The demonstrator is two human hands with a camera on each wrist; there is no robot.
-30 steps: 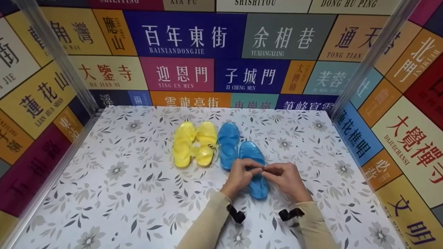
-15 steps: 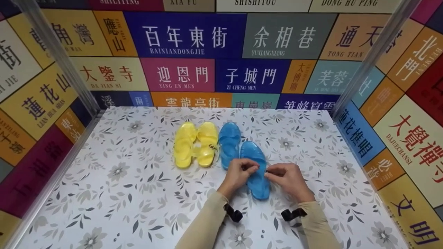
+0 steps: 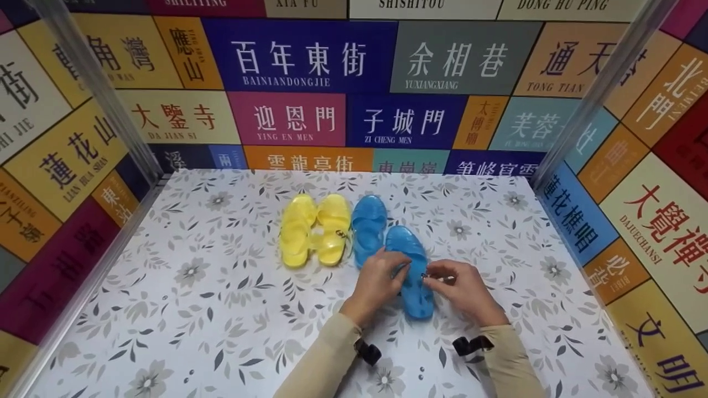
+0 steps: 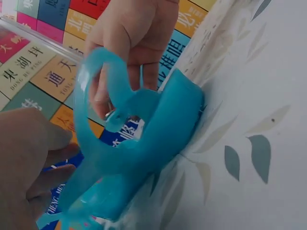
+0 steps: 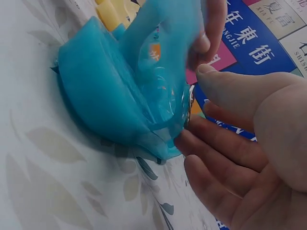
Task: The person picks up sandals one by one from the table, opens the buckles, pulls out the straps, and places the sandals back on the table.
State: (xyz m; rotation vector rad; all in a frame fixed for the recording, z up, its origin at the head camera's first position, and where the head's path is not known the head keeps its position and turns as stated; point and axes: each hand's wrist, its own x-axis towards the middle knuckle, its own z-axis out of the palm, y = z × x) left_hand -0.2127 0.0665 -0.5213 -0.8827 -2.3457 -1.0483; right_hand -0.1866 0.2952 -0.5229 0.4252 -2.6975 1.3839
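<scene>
A blue jelly sandal (image 3: pixel 418 301) lies on the patterned cloth, toe pointing away, with its ankle strap (image 4: pixel 82 108) looping up over the sole. At its left side my left hand (image 3: pixel 379 279) holds the strap between thumb and fingers. My right hand (image 3: pixel 464 287) is at the opposite side, its thumb and fingers pinching the small metal buckle (image 5: pixel 191 101). The matching blue sandal (image 3: pixel 369 213) lies just left and slightly farther back, its heel partly behind my left hand. In the right wrist view, the left fingertips show past the strap.
A pair of yellow jelly sandals (image 3: pixel 297 243) lies side by side left of the blue pair. White floral cloth (image 3: pixel 221 309) covers the table. Walls of coloured street-name panels (image 3: pixel 298 55) rise behind and at both sides, with clear strips (image 3: pixel 597 83) along the corners.
One second ago the hands met over the sandal; they have since parted. The left hand has moved slightly back and left, and the buckle now shows at the right fingertips.
</scene>
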